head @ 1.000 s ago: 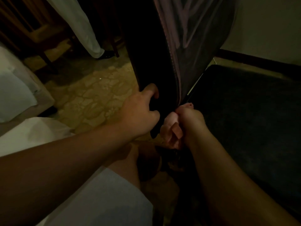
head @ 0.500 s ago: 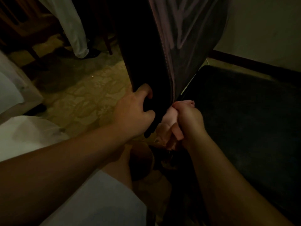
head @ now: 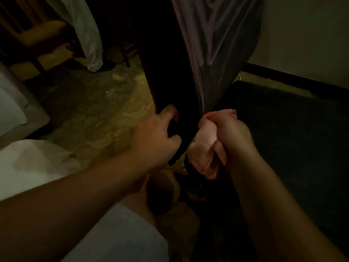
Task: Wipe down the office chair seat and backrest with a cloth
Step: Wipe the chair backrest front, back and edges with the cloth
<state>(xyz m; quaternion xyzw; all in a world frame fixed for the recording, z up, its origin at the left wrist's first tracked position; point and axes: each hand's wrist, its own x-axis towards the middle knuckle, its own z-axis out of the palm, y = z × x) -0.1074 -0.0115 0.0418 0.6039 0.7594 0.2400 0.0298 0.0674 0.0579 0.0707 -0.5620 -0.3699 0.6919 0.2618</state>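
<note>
Now r. hand (head: 234, 137) grips cloth (head: 207, 148) at backrest (head: 170, 82).

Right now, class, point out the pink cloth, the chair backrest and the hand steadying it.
pink cloth (head: 205, 137): head view, on the bunched fold beside the right hand.
chair backrest (head: 170, 72): head view, on its dark side edge.
left hand (head: 156, 137): head view, on the back of the hand.

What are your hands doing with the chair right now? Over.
Left hand grips the backrest edge. Right hand holds the pink cloth at the backrest's base, beside the seat. Nothing in the way.
</note>
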